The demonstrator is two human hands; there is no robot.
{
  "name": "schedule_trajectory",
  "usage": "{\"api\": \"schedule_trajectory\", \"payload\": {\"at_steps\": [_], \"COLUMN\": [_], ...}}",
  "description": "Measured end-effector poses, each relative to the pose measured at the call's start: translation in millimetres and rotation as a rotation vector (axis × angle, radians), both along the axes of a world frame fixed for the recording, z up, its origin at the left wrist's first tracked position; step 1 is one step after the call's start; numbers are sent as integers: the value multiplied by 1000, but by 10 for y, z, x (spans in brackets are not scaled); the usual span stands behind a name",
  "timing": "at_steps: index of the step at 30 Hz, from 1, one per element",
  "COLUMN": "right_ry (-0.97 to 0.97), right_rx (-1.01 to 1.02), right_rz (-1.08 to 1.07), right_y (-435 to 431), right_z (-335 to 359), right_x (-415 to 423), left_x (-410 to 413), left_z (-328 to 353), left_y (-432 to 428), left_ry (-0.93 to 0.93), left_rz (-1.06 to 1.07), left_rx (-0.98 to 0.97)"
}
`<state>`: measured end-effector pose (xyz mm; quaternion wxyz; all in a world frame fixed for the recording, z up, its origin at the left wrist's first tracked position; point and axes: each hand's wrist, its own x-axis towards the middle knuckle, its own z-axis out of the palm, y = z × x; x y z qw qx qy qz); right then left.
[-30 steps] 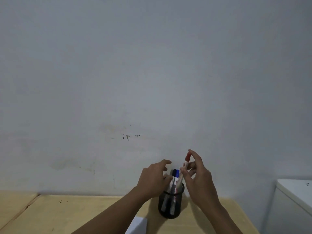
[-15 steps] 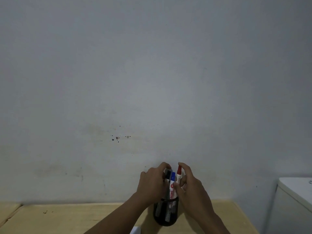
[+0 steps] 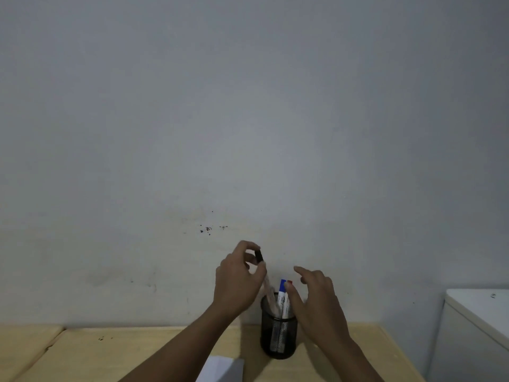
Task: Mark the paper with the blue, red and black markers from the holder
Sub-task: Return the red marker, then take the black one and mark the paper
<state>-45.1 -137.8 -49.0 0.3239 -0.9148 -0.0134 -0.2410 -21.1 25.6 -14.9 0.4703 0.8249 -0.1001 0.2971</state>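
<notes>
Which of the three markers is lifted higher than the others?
The black-capped marker, pinched by the left hand and tilted partly out of the holder. The blue marker and red marker stand lower inside.

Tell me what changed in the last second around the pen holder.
The right hand let go of the red marker, which now stands in the holder beside the blue marker. The left hand took hold of the black marker and is lifting it up and left. The holder and paper stayed on the table.
</notes>
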Motion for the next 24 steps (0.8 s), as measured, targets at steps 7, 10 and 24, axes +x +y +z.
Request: {"api": "schedule_trajectory", "payload": {"at_steps": [7,10,24], "right_ry": [-41,-46,24], "right_rx": [601,995,1177], "right_rz": [356,444,593], "right_y": [268,434,1177], "right_z": [489,632,733], "right_x": [-494,-694,-1127], "left_x": [-631,-949,-1491], "left_z": [451,499,437], "left_y": [319,488,854], "left_ry": [160,294,499], "left_rz": [-94,-152,-254], "left_rx": [-635,-730,-967]}}
